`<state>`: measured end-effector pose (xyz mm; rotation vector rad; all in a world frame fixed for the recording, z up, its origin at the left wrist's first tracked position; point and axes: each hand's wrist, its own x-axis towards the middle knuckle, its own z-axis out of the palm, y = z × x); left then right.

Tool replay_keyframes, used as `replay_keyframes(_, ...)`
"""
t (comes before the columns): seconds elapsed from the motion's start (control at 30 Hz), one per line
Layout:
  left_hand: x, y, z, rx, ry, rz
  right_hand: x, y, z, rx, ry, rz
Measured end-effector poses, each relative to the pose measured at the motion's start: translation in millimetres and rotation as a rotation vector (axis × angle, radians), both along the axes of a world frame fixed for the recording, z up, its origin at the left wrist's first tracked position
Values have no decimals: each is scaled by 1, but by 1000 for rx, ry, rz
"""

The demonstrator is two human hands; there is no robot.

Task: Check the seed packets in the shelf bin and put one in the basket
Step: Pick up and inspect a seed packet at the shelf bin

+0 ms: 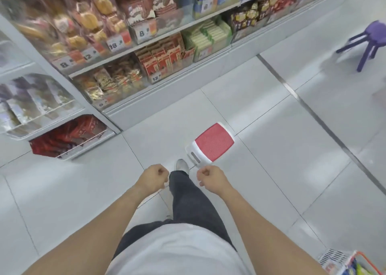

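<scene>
My left hand (153, 177) and my right hand (211, 177) hang in front of me over the tiled floor, both with fingers curled into loose fists and holding nothing. The shopping basket (336, 258) shows only as a white mesh corner with an orange handle at the bottom right, with colourful goods inside. Shelf bins with packets (167, 57) line the shelves ahead at the upper left. The picture is blurred, so I cannot tell which bin holds seed packets.
A red-and-white step stool (212, 144) stands on the floor just beyond my right hand. A purple stool (369, 43) stands at the far right. A low wire bin of red bags (66, 139) juts out at the left. My foot (181, 166) is forward.
</scene>
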<state>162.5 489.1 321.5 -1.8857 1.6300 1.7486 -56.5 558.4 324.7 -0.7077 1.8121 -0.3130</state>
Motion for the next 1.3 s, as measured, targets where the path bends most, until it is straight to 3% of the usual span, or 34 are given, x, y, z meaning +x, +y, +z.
replay_keyframes(0.2,-41,-129,7,-15,0,133,-48,-157,4,-44,38,184)
replay_keyframes(0.4,-73,-241,5,-25,18,221,-87,-296,5,-87,20,128)
replay_keyframes(0.73,-118,-428,-2,-157,-19,102,-122,-495,-21,-170,66,231)
replay_keyframes(0.93,-161,-486,-31,-318,-89,48,-164,-578,-43,-259,149,271)
replay_keyframes(1.1,-215,-521,-81,-498,-85,55,-205,-635,-88,-365,234,445)
replay_keyframes(1.2,-247,-535,-120,-619,-140,36,-229,-658,-129,-476,276,557)
replay_keyframes(1.3,-269,-551,-155,-867,-223,18,-246,-680,-161,-706,321,659)
